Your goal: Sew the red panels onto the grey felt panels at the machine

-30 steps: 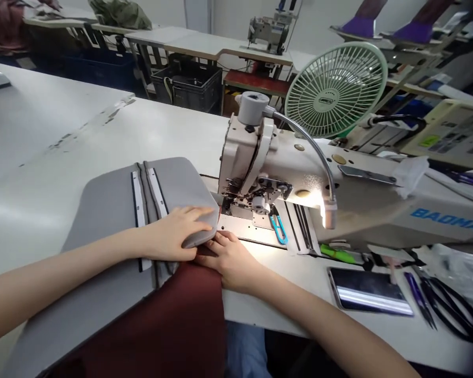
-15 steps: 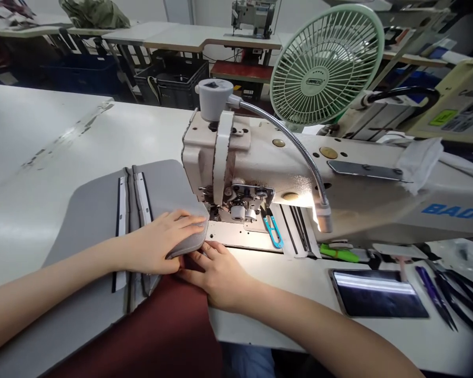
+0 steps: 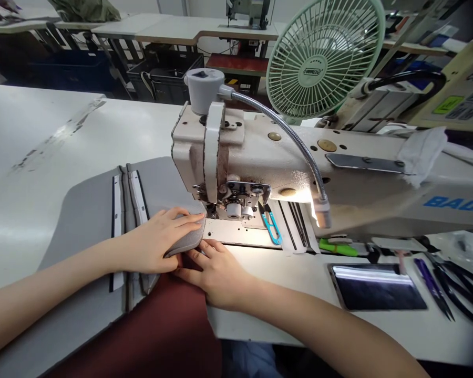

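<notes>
A grey padded fabric panel (image 3: 86,220) lies on the sewing table, its right corner at the needle area of the sewing machine (image 3: 205,152). Over that corner is my left hand (image 3: 161,239), fingers on top and thumb tucked at the lower edge, gripping it. Dark red fabric (image 3: 169,325) runs from under the panel down over the table's front edge. My right hand (image 3: 216,273) is closed at the panel's lower edge, its fingertips on the red fabric and partly hidden beneath. Two white strips (image 3: 118,210) with dark edges flank a seam across the panel.
Blue thread snips (image 3: 271,223) lie by the machine bed, beside black strips (image 3: 299,226). To the right are a green-handled tool (image 3: 339,248), a phone (image 3: 378,287), purple tweezers (image 3: 433,286) and black scissors (image 3: 465,289). A green fan (image 3: 323,63) stands behind the machine.
The whole view has shifted a little, so the machine sits slightly farther left and higher. My hands and the panel keep nearly the same place at the needle area.
</notes>
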Demonstrator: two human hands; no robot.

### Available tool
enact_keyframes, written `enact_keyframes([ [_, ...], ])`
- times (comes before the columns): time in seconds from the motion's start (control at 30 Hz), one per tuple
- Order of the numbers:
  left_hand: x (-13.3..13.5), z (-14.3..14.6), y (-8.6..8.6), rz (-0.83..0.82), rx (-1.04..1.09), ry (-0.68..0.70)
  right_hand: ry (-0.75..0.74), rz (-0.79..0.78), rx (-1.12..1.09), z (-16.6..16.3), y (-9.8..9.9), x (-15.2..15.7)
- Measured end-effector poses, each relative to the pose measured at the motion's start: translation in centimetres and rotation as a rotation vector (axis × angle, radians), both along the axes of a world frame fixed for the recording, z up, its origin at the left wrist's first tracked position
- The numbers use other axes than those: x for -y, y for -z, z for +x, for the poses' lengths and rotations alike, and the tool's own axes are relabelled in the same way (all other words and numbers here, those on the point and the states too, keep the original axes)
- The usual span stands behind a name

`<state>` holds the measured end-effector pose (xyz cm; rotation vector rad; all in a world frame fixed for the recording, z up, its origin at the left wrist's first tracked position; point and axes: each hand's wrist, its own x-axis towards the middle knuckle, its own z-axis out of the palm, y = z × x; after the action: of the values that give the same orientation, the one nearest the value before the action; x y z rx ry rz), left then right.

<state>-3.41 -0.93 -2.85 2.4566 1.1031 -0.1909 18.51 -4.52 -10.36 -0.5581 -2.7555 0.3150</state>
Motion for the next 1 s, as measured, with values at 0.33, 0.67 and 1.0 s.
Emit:
enact_keyframes([
  [0.33,-1.1,0.6,0.5,0.041,-0.011,0.032,0.016,-0.070,0.069,0.5,-0.6,-0.9],
  [0.67,-1.9,2.1,0.1,0.038,-0.018,0.037,0.057,-0.152,0.100,1.3,-1.8,-0.7],
  [1.0,-1.8,1.7,0.8,0.088,-0.016,0.047,0.078,-0.161,0.094,1.2,-1.8,-0.6],
])
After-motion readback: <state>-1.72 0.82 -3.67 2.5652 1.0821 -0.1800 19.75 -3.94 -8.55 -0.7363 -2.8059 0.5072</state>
